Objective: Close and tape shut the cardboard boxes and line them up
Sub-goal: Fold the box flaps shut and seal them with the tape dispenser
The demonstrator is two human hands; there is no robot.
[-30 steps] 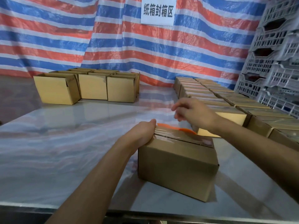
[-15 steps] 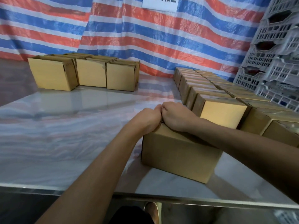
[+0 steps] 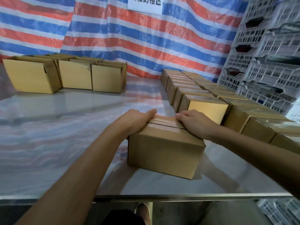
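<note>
Item: one closed cardboard box (image 3: pixel 164 151), standing near the front edge of the desk (image 3: pixel 65 135), slightly skewed to that edge. Clear tape (image 3: pixel 164 125) runs along its top seam; the ends of the strip lie under the hands and cannot be seen. Left hand (image 3: pixel 136 121) rests on the top's left end, thumb stretched along the far edge; its fingers pass over the box's left end out of sight, so whether they curl or lie straight cannot be told. Right hand (image 3: pixel 196 123) rests on the top's right end, fingers (image 3: pixel 181 116) together and fairly straight, pressing flat near the far edge. A thin orange streak (image 3: pixel 164 117) shows just behind the box; what it is cannot be made out. Just beside, to the right: rows of taped boxes (image 3: pixel 207 109) reaching to the back of the desk, the nearest cut off by the right arm. Far left: open-topped boxes (image 3: pixel 74 77), contents not visible. Behind: striped tarpaulin (image 3: pixel 146 38), with a white sign (image 3: pixel 144 5) cropped by the frame top. Right: stacked grey crates (image 3: pixel 267 62), blurred.
</note>
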